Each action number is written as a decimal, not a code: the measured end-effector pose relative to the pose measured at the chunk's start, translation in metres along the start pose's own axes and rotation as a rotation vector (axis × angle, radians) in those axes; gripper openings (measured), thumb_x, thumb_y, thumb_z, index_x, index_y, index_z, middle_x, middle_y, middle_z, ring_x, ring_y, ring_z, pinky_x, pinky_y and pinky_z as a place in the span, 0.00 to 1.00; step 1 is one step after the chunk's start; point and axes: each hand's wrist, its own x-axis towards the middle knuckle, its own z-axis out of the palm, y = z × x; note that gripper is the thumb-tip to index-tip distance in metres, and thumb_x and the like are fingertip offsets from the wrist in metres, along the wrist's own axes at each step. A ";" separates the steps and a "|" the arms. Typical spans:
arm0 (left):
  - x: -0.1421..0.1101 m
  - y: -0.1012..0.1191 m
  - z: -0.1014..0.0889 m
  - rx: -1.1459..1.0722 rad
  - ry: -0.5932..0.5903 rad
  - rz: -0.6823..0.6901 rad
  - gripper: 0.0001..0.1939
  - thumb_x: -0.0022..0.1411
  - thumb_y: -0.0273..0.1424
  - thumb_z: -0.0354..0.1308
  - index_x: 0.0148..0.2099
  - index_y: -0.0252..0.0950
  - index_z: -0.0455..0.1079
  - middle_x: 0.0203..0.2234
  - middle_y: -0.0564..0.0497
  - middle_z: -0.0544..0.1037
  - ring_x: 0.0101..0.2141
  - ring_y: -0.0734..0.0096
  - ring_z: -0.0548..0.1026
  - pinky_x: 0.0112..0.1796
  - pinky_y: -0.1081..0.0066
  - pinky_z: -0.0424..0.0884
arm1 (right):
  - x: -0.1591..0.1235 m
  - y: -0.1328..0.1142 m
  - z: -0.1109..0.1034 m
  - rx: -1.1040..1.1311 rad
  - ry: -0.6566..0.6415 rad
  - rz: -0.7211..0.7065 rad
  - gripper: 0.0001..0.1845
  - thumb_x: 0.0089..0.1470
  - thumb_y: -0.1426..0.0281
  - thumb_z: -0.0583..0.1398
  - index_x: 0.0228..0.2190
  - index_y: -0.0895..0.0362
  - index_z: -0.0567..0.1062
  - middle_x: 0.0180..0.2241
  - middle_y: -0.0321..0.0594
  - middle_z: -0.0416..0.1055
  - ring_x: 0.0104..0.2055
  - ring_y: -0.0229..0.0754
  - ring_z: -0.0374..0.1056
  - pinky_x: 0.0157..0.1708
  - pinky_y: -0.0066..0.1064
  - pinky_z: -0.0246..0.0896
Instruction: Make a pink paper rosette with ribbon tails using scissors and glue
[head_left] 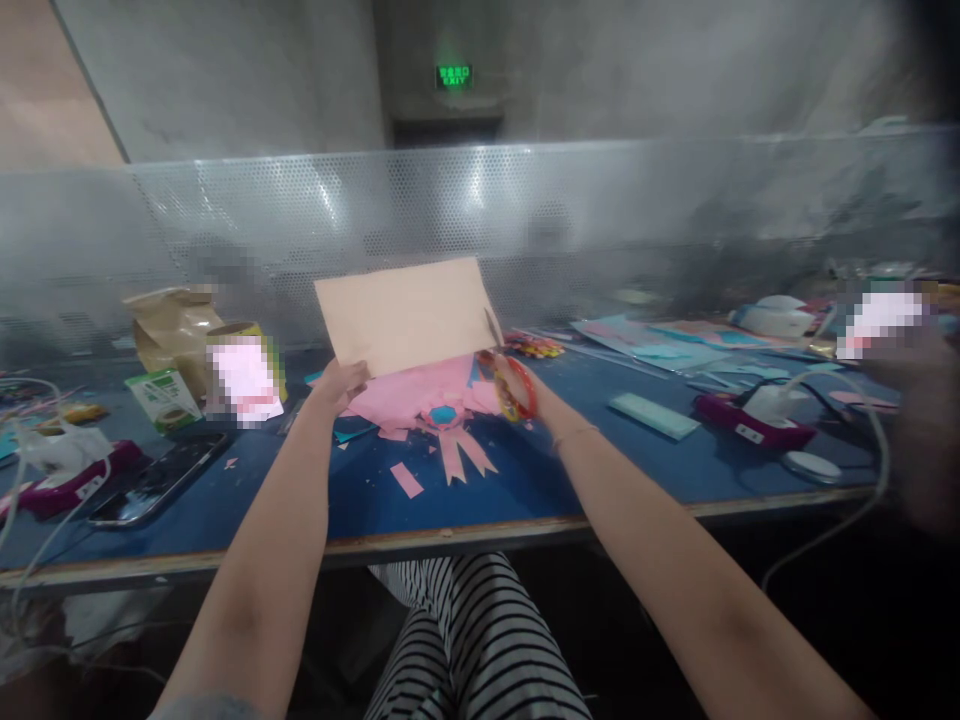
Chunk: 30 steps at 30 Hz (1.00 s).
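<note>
A cream-coloured sheet of paper or card (409,312) is held up above the table, tilted toward me. My left hand (346,384) is closed on its lower left corner. In my right hand (525,390) is a pair of scissors (523,388) with red and yellow handles; the blades reach up along the sheet's right edge. Whether they touch the paper, I cannot tell. Below the sheet lie pink papers (420,385) and a pink paper rosette (442,415) with a blue centre and two tails. A small pink strip (406,480) rests nearer to me.
A phone (161,480), a green-white box (163,400) and a brown paper bag (176,335) stand or lie at left. Purple power strips (754,420) with white cables sit on both sides. Light blue sheets (637,340) lie at back right, before a perforated metal screen (450,200).
</note>
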 end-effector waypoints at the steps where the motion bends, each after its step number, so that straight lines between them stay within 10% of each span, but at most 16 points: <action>1: 0.000 0.000 0.000 0.008 0.000 0.002 0.13 0.44 0.20 0.58 0.36 0.35 0.68 0.22 0.53 0.72 0.19 0.80 0.68 0.19 0.80 0.64 | 0.000 0.000 0.000 -0.016 0.001 -0.009 0.26 0.44 0.46 0.50 0.26 0.57 0.64 0.10 0.27 0.49 0.11 0.27 0.45 0.11 0.22 0.40; 30: 0.003 0.000 -0.005 0.075 0.023 -0.014 0.11 0.43 0.21 0.58 0.33 0.34 0.67 0.20 0.53 0.71 0.20 0.79 0.69 0.17 0.80 0.60 | 0.007 0.006 -0.015 0.163 -0.171 0.102 0.25 0.42 0.46 0.52 0.26 0.57 0.62 0.15 0.29 0.55 0.14 0.29 0.52 0.13 0.22 0.46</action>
